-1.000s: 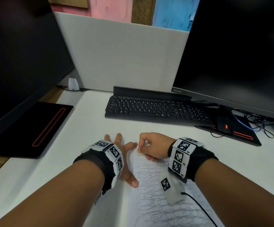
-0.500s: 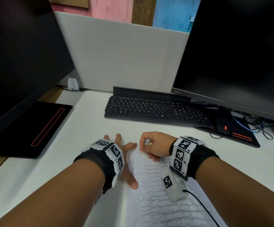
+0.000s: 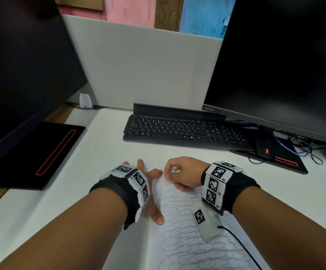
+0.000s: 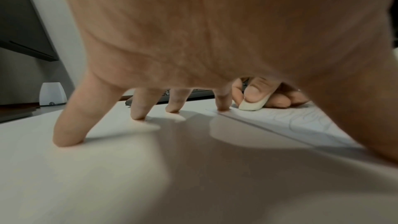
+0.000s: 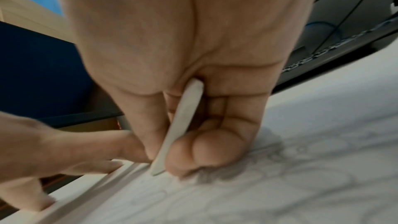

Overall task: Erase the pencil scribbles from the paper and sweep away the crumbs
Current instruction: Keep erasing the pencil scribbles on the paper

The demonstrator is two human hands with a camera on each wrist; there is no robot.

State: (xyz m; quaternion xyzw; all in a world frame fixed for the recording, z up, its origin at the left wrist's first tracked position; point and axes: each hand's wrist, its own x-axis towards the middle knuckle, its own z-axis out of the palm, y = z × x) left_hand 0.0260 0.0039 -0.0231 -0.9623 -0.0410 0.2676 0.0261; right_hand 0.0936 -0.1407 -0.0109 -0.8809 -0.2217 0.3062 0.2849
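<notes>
A white sheet of paper (image 3: 179, 238) covered in looping pencil scribbles (image 3: 181, 217) lies on the white desk in front of me. My right hand (image 3: 179, 174) pinches a thin white eraser (image 3: 167, 182) and holds its lower edge on the paper's top left corner. The eraser (image 5: 183, 125) sits between thumb and curled fingers in the right wrist view, and shows as a pale wedge (image 4: 253, 105) in the left wrist view. My left hand (image 3: 148, 184) is spread flat, fingertips (image 4: 137, 117) on the desk and on the paper's left edge, thumb on the sheet.
A black keyboard (image 3: 181, 131) lies behind the hands. Two dark monitors stand at left and right, with black bases (image 3: 41, 152) on the desk. Cables (image 3: 302, 147) tangle at the far right. A small white device (image 3: 85, 101) sits at the back left.
The right hand with the eraser has shifted slightly up and back near the paper's top corner. The left hand stays put.
</notes>
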